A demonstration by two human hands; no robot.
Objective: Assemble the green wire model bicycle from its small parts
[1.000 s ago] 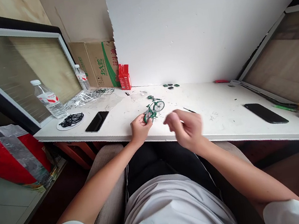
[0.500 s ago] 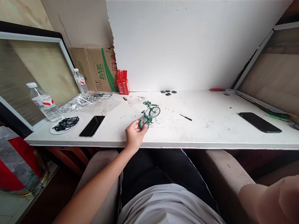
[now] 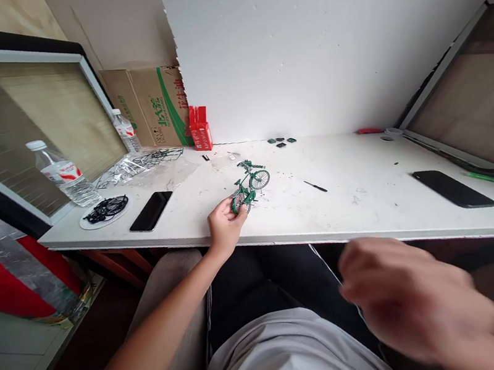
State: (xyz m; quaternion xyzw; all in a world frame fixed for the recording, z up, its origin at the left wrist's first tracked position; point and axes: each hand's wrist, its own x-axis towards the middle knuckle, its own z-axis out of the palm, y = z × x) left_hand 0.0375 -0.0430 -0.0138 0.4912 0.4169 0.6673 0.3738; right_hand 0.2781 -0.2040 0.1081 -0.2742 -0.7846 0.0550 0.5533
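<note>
A small green model bicycle [image 3: 250, 196] is on the white table near its front edge. My left hand [image 3: 226, 224] has its thumb and fingers pinched round the bicycle's rear wheel, which they partly cover. Handlebar and front wheel point away, to the back right. My right hand [image 3: 414, 293] is in the air in front of the table's edge, close to the camera and blurred. Its fingers look curled, but motion smears them. A thin dark pen-like tool [image 3: 316, 186] lies on the table to the right of the bicycle.
On the left are a phone [image 3: 152, 211], black parts on a white disc [image 3: 104, 212], two water bottles [image 3: 62, 176] and plastic bags with part frames. A red box [image 3: 200, 128] and several small green pieces [image 3: 281, 141] are farther back. Another phone [image 3: 454, 188] lies right.
My right hand has swung up and left from the lower right corner. The left hand keeps its grip on the bicycle. The whole view has shifted slightly.
</note>
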